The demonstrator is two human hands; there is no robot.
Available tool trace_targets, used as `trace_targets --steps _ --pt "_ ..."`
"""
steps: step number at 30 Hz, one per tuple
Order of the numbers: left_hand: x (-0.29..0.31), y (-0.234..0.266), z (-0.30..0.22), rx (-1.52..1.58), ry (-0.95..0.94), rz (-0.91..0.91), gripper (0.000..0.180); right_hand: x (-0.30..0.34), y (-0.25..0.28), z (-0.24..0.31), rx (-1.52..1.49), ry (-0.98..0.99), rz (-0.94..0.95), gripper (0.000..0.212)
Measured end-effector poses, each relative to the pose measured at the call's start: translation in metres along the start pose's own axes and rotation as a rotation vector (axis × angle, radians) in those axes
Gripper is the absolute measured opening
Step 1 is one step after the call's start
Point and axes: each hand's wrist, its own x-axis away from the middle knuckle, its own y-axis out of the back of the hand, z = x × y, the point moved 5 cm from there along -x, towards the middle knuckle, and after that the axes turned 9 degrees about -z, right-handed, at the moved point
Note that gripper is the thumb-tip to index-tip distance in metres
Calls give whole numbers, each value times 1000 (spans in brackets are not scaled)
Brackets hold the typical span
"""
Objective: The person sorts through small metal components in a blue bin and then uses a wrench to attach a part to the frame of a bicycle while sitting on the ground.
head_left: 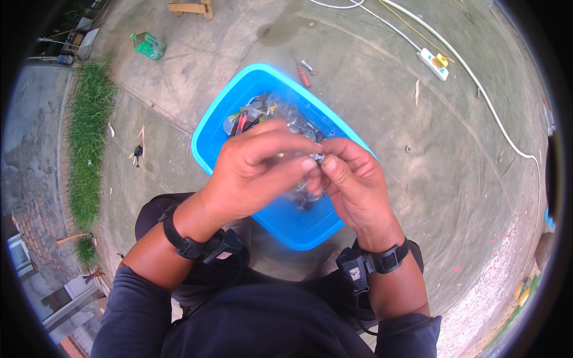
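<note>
Above a blue plastic tub (206, 146), my left hand (253, 170) and my right hand (358, 188) meet fingertip to fingertip. Between them is a small silvery metal piece (318, 158), bolt-like but mostly covered by the fingers. My left thumb and forefinger pinch one end of it, and my right thumb and fingers close on the other. Inside the tub lies a jumble of hardware and clear plastic bags (286, 110), with a red-handled tool (242, 122) at its left side. My hands hide the middle of the tub.
Beyond the tub, a red-handled piece (304, 77) and a metal bolt (308, 67) lie on the concrete. A nut (408, 148) is to the right. Farther off are a green bottle (149, 46), a white power strip (433, 64), a pale hose (489, 101) and a wooden stool (191, 8).
</note>
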Motion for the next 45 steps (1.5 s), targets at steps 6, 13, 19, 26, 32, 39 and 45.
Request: trace_targets --steps 6,13,19,26,32,39,45 --pt "0 1 -3 -47 -38 14 18 1 -1 -1 12 -2 0 24" --pt "-1 1 -5 -64 -68 36 18 3 -3 -2 -12 -46 11 29" --pt "2 3 -1 -61 -23 24 18 3 -7 -1 13 -48 17 30" --pt "0 2 -4 -67 -79 36 18 3 -5 -2 19 -48 63 28" --pt "6 -1 -1 168 247 -8 21 3 -5 -2 19 -20 13 25" --pt "3 -1 3 148 45 28 21 3 -6 -1 44 -15 11 22" --pt "3 -3 -2 180 154 18 19 2 -2 -3 39 -9 4 20"
